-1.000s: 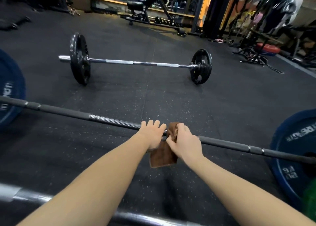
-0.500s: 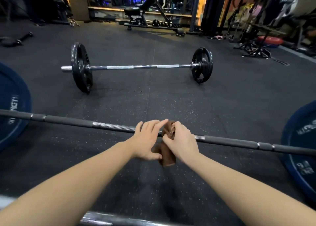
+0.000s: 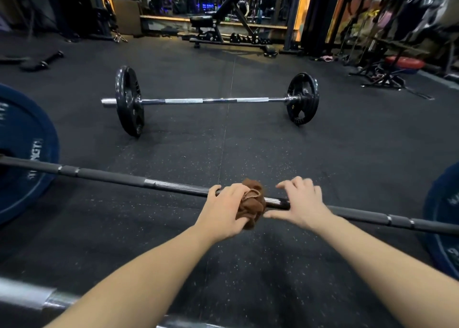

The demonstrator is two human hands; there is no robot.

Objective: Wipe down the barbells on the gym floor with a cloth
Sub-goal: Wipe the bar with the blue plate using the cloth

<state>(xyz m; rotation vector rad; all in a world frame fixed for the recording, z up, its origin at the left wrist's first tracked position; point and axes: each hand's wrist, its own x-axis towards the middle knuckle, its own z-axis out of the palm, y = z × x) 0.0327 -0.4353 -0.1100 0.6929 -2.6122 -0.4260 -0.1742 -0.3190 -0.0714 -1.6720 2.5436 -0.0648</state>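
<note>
A dark barbell [image 3: 116, 176] with blue plates at both ends lies across the floor in front of me. A brown cloth [image 3: 253, 201] is bunched around the middle of its bar. My left hand [image 3: 224, 209] grips the cloth against the bar. My right hand [image 3: 301, 202] hovers just right of the cloth, fingers spread over the bar and thumb under it, holding nothing. A second barbell [image 3: 213, 101] with a chrome bar and black plates lies farther away.
A blue plate [image 3: 22, 151] stands at the left and another blue plate [image 3: 444, 218] at the right. A third bar [image 3: 29, 294] crosses the bottom near my arms. A bench [image 3: 223, 24] and racks line the back wall.
The cloth passed from my right hand to my left, which now wraps it round the bar. My right hand let go and moved to the right, opening.
</note>
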